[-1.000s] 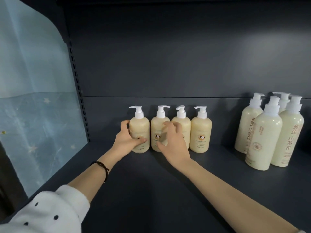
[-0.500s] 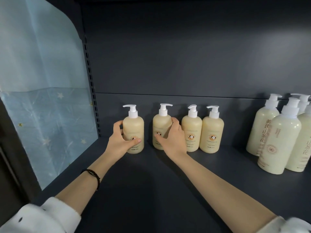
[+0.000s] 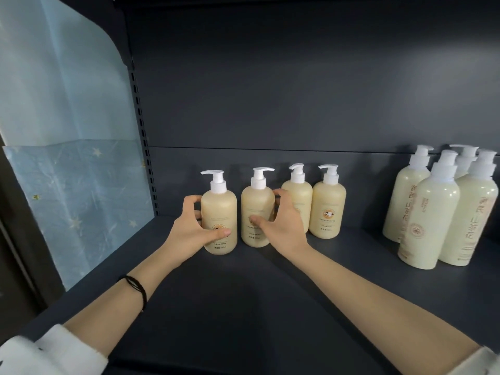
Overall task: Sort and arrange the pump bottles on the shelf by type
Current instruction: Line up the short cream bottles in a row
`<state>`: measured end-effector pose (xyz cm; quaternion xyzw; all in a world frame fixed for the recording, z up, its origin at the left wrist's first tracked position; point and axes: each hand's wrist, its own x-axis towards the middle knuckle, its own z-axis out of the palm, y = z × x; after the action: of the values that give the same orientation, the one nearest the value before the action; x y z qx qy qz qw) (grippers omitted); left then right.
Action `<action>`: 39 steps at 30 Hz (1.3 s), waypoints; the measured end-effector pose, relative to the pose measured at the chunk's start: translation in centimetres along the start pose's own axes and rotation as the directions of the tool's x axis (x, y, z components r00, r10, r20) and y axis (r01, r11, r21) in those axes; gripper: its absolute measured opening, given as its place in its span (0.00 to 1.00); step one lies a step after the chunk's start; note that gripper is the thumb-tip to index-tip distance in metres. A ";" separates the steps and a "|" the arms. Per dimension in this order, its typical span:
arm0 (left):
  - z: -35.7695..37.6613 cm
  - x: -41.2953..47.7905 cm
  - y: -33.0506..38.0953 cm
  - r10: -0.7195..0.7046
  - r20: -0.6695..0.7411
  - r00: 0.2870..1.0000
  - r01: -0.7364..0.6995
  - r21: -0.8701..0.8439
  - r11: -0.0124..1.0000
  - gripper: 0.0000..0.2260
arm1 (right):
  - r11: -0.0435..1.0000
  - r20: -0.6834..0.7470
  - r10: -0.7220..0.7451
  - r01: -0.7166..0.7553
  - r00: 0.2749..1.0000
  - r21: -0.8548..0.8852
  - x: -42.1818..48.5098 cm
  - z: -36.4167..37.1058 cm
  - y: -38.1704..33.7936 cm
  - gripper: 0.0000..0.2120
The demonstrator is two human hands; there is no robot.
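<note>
Fingers (image 3: 190,204) of left hand (image 3: 189,231) wrap end bottle (image 3: 220,209), right hand (image 3: 284,228) grips next bottle (image 3: 255,204); row-straightening step, next probably close gaps gently.

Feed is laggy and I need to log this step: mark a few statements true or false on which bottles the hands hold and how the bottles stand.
1. The left hand grips the leftmost small bottle. True.
2. The tall bottles stand to the right of the small bottles. True.
3. The right hand holds one of the tall bottles. False: it grips the second small bottle from the left.
4. One of the small bottles lies on its side. False: all four stand upright in a row.
</note>
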<state>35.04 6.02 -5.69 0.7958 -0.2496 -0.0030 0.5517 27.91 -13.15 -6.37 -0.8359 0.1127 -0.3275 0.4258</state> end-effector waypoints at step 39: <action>11.3 2.2 4.9 -0.005 0.424 0.906 0.068 -0.134 0.989 0.35 | 0.942 0.373 0.066 -0.181 0.925 0.283 0.3 -15.7 7.6 0.40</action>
<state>31.86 -6.10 -5.25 0.7385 -0.3473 -0.2037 0.5409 18.76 -28.00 -5.59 -0.7945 0.0330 -0.1555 0.5861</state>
